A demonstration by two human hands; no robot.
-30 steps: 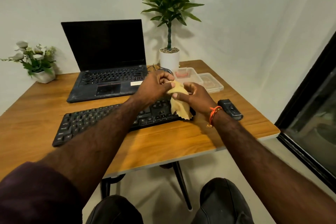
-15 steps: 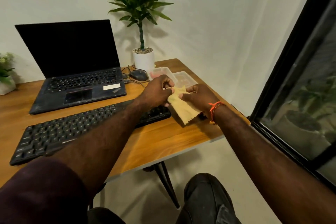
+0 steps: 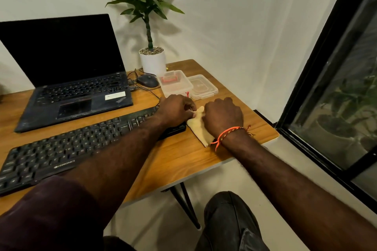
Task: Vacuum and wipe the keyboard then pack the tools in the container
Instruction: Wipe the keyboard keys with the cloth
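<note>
Mid-frame I saw both hands on the folded cloth (image 3: 199, 128), which lay on the table (image 3: 183, 157) right of the keyboard (image 3: 81, 146). My left hand (image 3: 176, 109) pinched its top corner with curled fingers; my right hand (image 3: 223, 116) pressed it, fingers curled under.
</note>
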